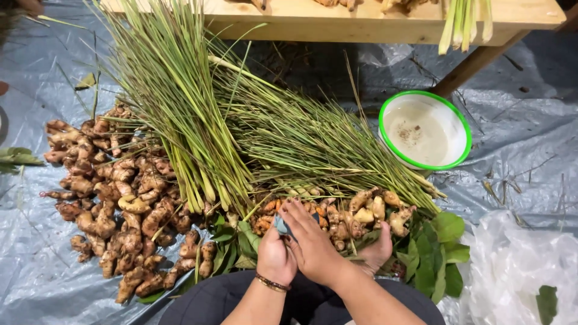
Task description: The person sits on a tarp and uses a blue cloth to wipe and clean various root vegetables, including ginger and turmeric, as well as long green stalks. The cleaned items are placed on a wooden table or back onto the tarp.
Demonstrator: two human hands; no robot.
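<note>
Nearby, lemongrass bundles (198, 114), ginger pile (114, 198), green-rimmed bowl (425, 130), leaves (436, 253).

A grey plastic sheet (530, 138) is covering the floor, and a wooden bench (337, 24) is standing across the top of the frame.

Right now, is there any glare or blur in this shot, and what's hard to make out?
Head view: even, soft light, mostly sharp; mild sheen on the grey tarp; table underside in shadow; the small dark thing between left hand and right hand is too hidden to identify.
</note>
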